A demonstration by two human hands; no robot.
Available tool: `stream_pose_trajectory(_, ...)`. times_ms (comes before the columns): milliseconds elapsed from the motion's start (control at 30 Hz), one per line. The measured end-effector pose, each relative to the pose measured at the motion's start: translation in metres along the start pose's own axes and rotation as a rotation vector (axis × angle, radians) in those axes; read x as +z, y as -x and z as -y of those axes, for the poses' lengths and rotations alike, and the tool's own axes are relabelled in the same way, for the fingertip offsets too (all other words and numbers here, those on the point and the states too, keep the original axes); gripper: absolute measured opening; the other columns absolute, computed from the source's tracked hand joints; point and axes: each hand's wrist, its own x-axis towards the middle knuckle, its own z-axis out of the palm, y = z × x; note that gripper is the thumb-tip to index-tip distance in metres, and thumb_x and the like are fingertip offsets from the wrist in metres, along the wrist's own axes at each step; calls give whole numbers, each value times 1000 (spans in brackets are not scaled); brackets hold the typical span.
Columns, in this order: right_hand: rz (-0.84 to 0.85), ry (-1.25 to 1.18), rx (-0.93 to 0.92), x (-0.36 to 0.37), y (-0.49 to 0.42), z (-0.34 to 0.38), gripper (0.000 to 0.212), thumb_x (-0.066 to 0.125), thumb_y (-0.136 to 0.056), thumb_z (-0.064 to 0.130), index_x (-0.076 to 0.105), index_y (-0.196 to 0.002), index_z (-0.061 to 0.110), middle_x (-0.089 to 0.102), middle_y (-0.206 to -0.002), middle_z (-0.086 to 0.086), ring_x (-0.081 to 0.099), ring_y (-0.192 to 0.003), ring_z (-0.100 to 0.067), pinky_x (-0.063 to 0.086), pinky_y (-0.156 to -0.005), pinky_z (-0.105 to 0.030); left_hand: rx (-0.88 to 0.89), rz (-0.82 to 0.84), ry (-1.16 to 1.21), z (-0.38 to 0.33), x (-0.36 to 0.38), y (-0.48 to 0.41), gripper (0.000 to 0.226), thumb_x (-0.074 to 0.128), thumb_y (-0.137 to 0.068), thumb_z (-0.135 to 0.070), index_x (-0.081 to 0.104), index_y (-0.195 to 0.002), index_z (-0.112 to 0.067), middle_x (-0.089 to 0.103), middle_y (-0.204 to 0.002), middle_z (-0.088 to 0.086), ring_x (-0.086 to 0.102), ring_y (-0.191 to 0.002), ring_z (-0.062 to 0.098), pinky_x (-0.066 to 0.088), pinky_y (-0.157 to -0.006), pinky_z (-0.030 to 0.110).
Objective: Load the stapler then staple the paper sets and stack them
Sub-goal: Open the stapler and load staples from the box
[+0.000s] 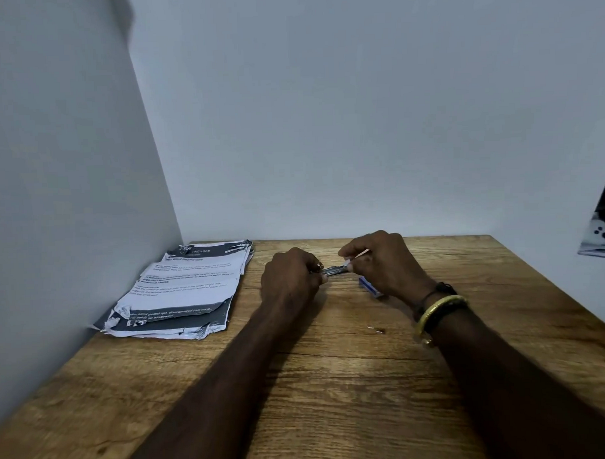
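Stapler (333, 270) mostly hidden inside left hand (289, 281) and right hand (384, 260), blue box (370, 286) half behind the right hand, print on papers (186, 285) too blurred to read, dark cloth (603, 229) cut by right edge

We hold the stapler (333, 270) at the far middle of the surface (334, 382), our left hand (291, 281) gripping its left end and our right hand (381, 261) its right end. The papers (186, 285) lie well left of the stapler, against the side wall (70, 203). A box (370, 286) sits just right of it, under our right hand. A loose staple (376, 329) lies nearer us.
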Motion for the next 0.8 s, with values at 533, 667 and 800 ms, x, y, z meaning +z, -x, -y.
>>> stream_pose_trajectory(533,-21,89,-63,4,-1,-4,15,83,-83,14,84,-95,23,80,-93,6,68,-80,-9,55,-84,-32,45,13,-16,-3,3,1,26,82,-78,-38,80,-102,-30,79,-100,-2,70,-98,21,53,-81,31)
stream_pose_trajectory(667,-5,153,-66,6,-1,-6,12,82,-84,21,83,-94,27,78,-91,10,64,-81,-11,52,-79,-33,75,-12,36,-4,3,1,23,82,-77,-37,81,-99,-29,79,-95,-2,71,-92,19,54,-80,31)
stream_pose_trajectory(800,-2,220,-60,7,-3,-8,12,80,-85,23,83,-96,27,78,-92,8,60,-81,-10,50,-77,-31,79,-28,47,-4,3,1,23,82,-77,-36,81,-98,-28,80,-94,-3,72,-91,18,53,-79,29)
